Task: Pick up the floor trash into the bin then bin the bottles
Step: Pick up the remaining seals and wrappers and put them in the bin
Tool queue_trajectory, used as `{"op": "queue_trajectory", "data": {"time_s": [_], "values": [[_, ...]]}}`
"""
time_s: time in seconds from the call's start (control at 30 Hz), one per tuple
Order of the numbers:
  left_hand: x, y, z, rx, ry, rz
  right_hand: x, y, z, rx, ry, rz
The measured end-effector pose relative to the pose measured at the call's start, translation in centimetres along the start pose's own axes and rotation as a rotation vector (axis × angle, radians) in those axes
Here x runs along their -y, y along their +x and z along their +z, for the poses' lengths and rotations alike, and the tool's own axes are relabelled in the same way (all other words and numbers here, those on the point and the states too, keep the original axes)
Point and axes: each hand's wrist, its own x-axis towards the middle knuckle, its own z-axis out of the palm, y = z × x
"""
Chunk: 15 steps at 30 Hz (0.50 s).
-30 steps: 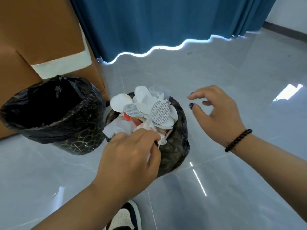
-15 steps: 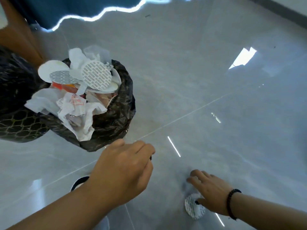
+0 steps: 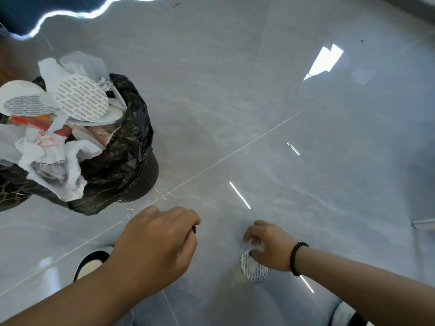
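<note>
Down under our right hand (image 3: 270, 248) is where it's happening now: half a second back the fingers were just landing flat beside the disc (image 3: 254, 269), and now they're curling in and pinching its near edge, so the disc is tipping up off the floor (image 3: 306, 149) a bit. There's also a white scrap bunched between thumb and fingers, though we can't tell what it is. Our left hand (image 3: 155, 245) is staying loosely curled, fingers together, holding nothing as far as we're seeing, hovering just left of the right fingertips. The view is also swinging down away from the bin (image 3: 131, 165), which is sitting well up and left of both hands.

What that's telling us: the pickup of this floor piece is basically starting, and we're guessing the next bit is carrying it over to the bin. No bottles showing, so that part is looking untouched.

The disc itself is looking like a thin round white liner with rows of grey print, same as the ones piling on top of the bin. It's flat and flimsy, so pinching the rim is probably the only way in.
</note>
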Motion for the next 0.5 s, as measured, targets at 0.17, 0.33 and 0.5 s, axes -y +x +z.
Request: {"op": "queue_trajectory", "data": {"time_s": [0.17, 0.33, 0.5], "values": [[0.1, 0.0, -0.1, 0.005, -0.033, -0.024, 1.0, -0.7, -1.7, -0.013, -0.008, 0.107], [0.0, -0.3, -0.2, 0.011, -0.053, -0.050, 0.0, -2.3, 1.6, 0.219, -0.202, 0.287], [0.4, -0.7, -0.8, 0.007, -0.077, -0.071, 0.4, -1.4, 2.9, 0.170, -0.123, 0.307]]}}
